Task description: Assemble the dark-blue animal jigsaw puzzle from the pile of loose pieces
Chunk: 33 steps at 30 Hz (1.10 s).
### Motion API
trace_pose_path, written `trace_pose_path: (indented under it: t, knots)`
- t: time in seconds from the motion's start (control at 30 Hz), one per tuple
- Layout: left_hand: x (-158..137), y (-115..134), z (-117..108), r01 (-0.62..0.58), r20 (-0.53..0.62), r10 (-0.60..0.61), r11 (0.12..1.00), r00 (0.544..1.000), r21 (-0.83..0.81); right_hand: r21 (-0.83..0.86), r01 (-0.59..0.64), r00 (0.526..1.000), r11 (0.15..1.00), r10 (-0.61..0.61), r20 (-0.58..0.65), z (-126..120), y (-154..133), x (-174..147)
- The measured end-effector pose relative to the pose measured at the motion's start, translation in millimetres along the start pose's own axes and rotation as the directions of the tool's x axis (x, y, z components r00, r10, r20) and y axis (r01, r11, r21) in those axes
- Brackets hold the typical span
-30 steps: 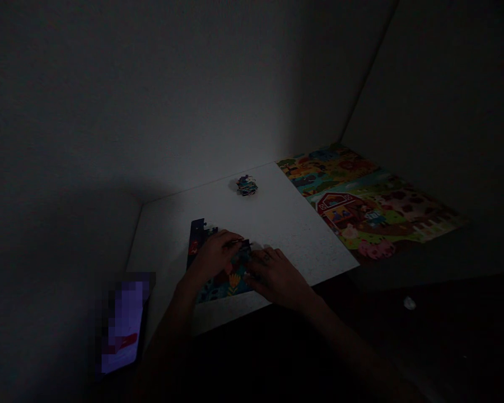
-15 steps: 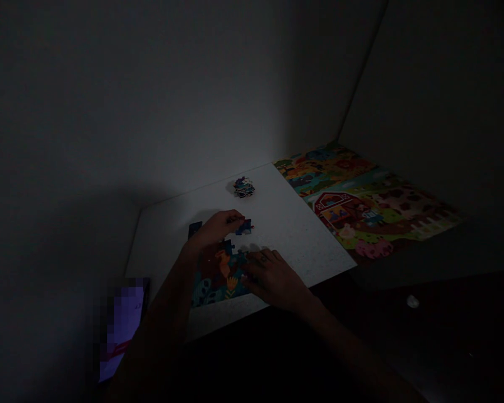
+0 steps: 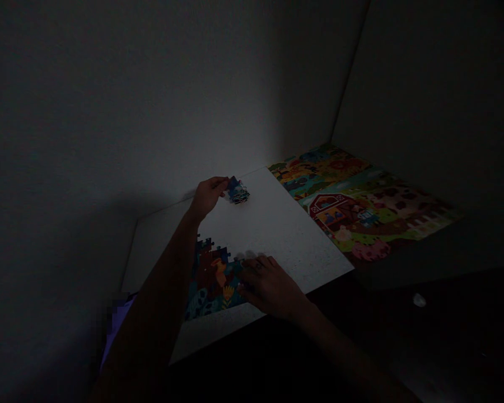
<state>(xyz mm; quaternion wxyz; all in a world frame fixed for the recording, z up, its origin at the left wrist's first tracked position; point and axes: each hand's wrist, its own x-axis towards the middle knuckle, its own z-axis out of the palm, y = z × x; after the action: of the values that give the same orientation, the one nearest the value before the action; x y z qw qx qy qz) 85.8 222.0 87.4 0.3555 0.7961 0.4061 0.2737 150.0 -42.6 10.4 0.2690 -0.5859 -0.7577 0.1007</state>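
Observation:
My left hand [image 3: 210, 193] reaches to the back of the white table, its thumb and fingers closed on a dark blue puzzle piece [image 3: 234, 183]. That piece is at the top of a small stack of puzzle pieces [image 3: 239, 197]; whether it rests on the stack I cannot tell. Nearer me lies a partly joined puzzle [image 3: 218, 274] with an orange shape, yellow flower and dark leaves, its upper edge jagged. My right hand [image 3: 271, 285] lies over the puzzle's right end, fingers outstretched and slightly bent. My left forearm covers the puzzle's left side.
The white table [image 3: 294, 229] stands against a wall. On its right lie finished-looking picture puzzles, a farm scene [image 3: 353, 218] and an animal scene [image 3: 315, 168]. A lit purple screen [image 3: 116, 322], partly blurred out, is at lower left. The room is dim.
My left hand has moved up and back from above the joined puzzle to the stack, with a blue piece at its fingertips. My right hand stays on the puzzle. The view has shifted slightly.

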Motion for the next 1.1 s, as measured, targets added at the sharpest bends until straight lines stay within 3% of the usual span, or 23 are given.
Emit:
trace_pose_path:
  t: [0.17, 0.4, 0.8, 0.97, 1.1]
  knots:
    - [23.9, -6.1, 7.8, 0.048, -0.013, -0.047, 0.998, 0.999, 0.048, 0.011, -0.011, 1.000, 1.000, 0.011, 0.020, -0.6, 0.0, 0.8]
    - [34.9, -23.9, 28.3, 0.061, 0.010, -0.063, 0.986, 0.998, 0.158, 0.016, -0.007, 1.000, 1.000, 0.007, -0.013, 1.5, 1.4, 0.7]
    - [32.8, -33.9, 34.8, -0.023, -0.048, 0.049, 0.898, 0.998, 0.440, 0.016, 0.005, 1.000, 1.000, -0.005, 0.000, 2.7, 2.3, -0.1]
    - [16.0, -36.8, 25.0, -0.018, -0.103, 0.077, 0.877, 0.992, 0.480, 0.035, -0.018, 1.000, 0.999, 0.017, 0.024, -0.3, 1.7, 0.7]
    - [-28.0, -55.8, 0.9, 0.035, -0.183, 0.061, 0.878, 0.981, 0.478, 0.073, -0.030, 0.999, 0.997, 0.029, 0.016, 1.7, 3.4, -0.5]
